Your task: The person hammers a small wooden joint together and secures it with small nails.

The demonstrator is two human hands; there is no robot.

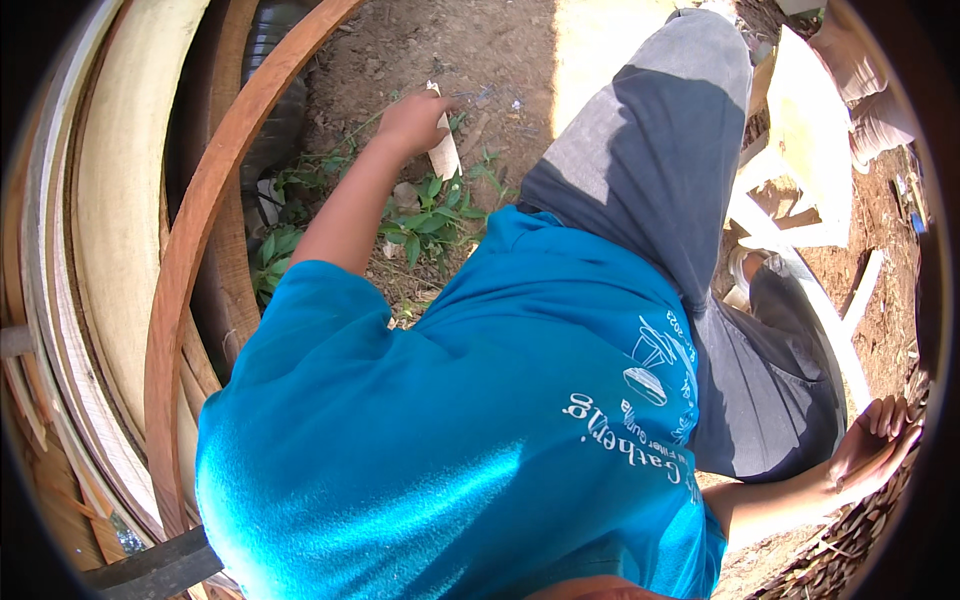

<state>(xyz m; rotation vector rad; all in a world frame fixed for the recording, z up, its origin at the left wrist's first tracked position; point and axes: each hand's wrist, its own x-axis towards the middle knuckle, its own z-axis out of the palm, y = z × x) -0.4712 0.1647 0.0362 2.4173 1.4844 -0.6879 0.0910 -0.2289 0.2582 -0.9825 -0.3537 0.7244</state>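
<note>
Bare brown ground point(460, 45) is spreading beneath you, with pale boards point(130, 150) and a reddish-brown beam point(215, 170) lining its left edge and sunlight falling across its far side. Your left arm is reaching out from the blue sleeve, elbow almost straight, and your left hand point(412, 122) is turning its back upward, fingers closing on a wooden strip point(445, 157). Your right hand point(872, 450) is extending toward the ground's right edge, fingers loosely curling and gripping nothing visible. The strip is sitting over the ground near the left edge, just beyond the leafy plants point(430, 218); you cannot tell whether it is touching the soil. Its long axis is running away from you, far end leaning slightly left, near end pointing at the leaves. It is looking flat, narrow and pale cream.
</note>
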